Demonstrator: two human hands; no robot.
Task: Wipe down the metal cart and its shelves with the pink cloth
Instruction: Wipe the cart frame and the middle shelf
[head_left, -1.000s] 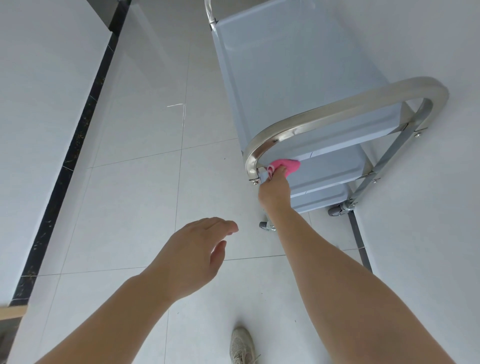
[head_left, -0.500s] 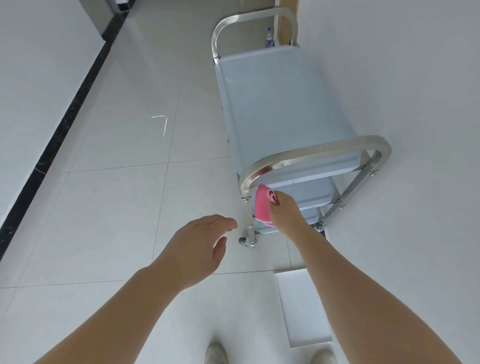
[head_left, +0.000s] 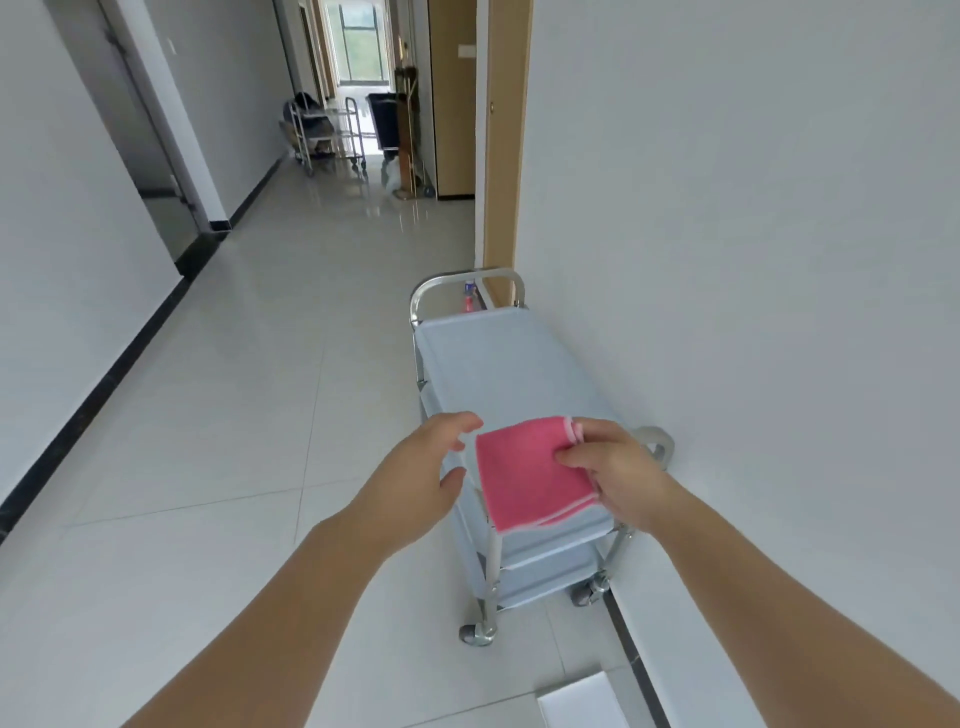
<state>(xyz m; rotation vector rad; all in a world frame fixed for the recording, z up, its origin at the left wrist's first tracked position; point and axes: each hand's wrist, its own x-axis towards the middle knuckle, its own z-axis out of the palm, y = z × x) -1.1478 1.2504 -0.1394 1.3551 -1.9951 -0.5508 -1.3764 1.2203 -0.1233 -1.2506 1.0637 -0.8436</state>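
Head view: right hand (head_left: 618, 480) pinches the square pink cloth with pale edging (head_left: 527, 470), held up off the cart.

Half a second ago the cloth was bunched against the near left upright under the handle; now it hangs flat between the hands, above the near end of the pale-blue, steel-framed three-shelf cart (head_left: 498, 374). Left hand (head_left: 415, 491) is just left of the cloth, fingers spread and reaching for its edge, holding nothing. View has lifted down the corridor. Judgement: cloth is being refolded or turned to a fresh face; the shelves probably still want wiping. A white flat panel (head_left: 582, 704) lies on the floor below the right forearm.
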